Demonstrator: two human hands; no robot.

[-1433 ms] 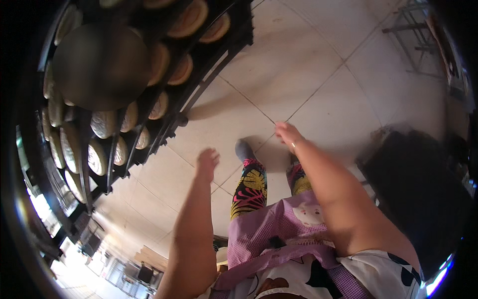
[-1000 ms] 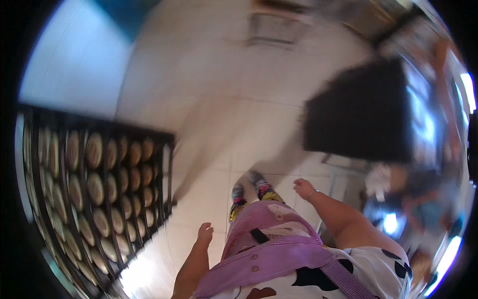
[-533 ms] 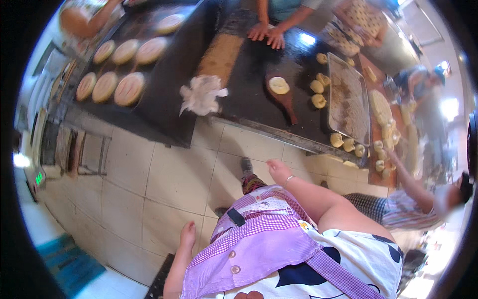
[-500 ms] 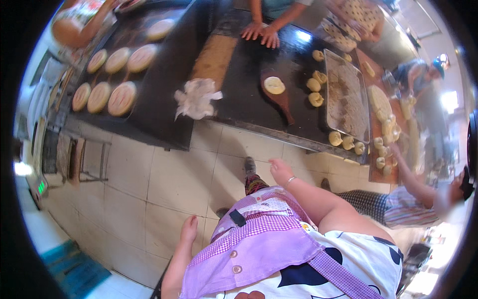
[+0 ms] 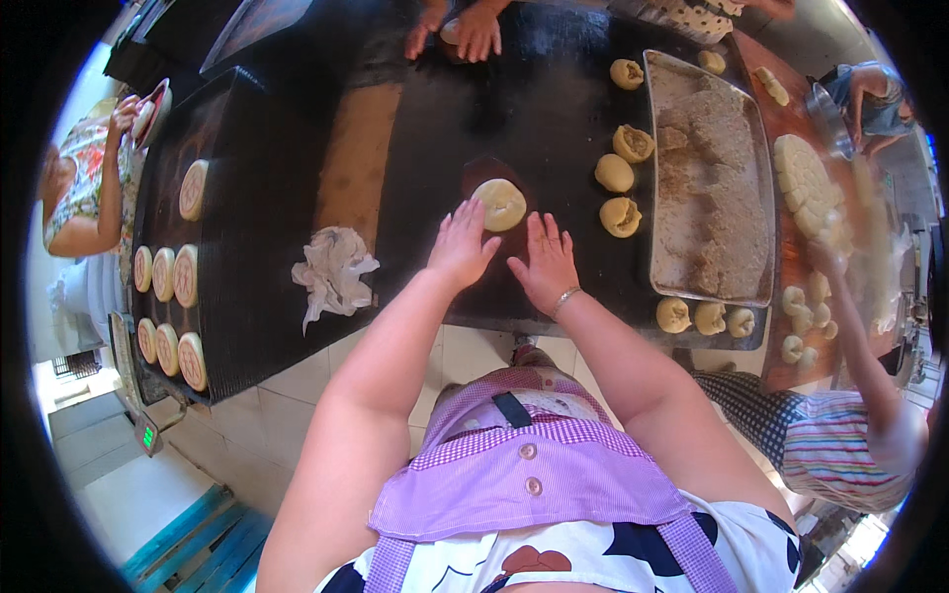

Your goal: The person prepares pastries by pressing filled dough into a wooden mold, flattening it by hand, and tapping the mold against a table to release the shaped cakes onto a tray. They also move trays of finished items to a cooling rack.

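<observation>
A pale, flattened round of dough lies on a dark brown wooden paddle at the middle of the black worktop. My left hand reaches to the near left edge of the dough, its fingers stretched out and fingertips at the rim. To the right of the dough, my right hand is spread flat over the paddle's handle end, mostly hiding the handle. Neither hand grips anything. A bracelet circles my right wrist.
Right of my hands are filled dough balls and a metal tray of crumbly filling. A crumpled white cloth lies left, near several marked round cakes. Across the worktop, a co-worker's hands touch a small round piece.
Both my hands have risen from beside my body onto the worktop around the dough round. I stand closer to the worktop. At left, a person with a red-rimmed bowl shows more fully.
</observation>
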